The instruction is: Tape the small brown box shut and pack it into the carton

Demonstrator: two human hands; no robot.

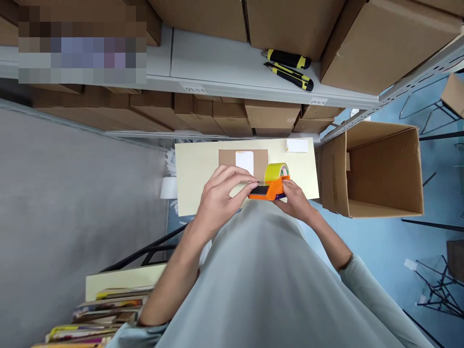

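Left hand (pixel 220 194), right hand (pixel 295 198) grip orange tape dispenser (pixel 270 187); shelf tag (pixel 194 89) illegible

left hand (pixel 221 193) pinching, right hand (pixel 295 198) closed, gripping

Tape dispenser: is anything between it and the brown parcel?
Nothing visible. The tape dispenser, held by the right hand, is at the near edge of the brown parcel; only the left hand touches its front.

My tape dispenser (pixel 270 190) is orange with a black front, its tape roll (pixel 277 171) yellow. The table (pixel 192 169) is pale cream, the cardboard sheet (pixel 226 157) brown with a white label (pixel 244 161). The knives (pixel 290 68) are black and yellow, the floor (pixel 384 241) blue, my shirt (pixel 261 280) pale grey.
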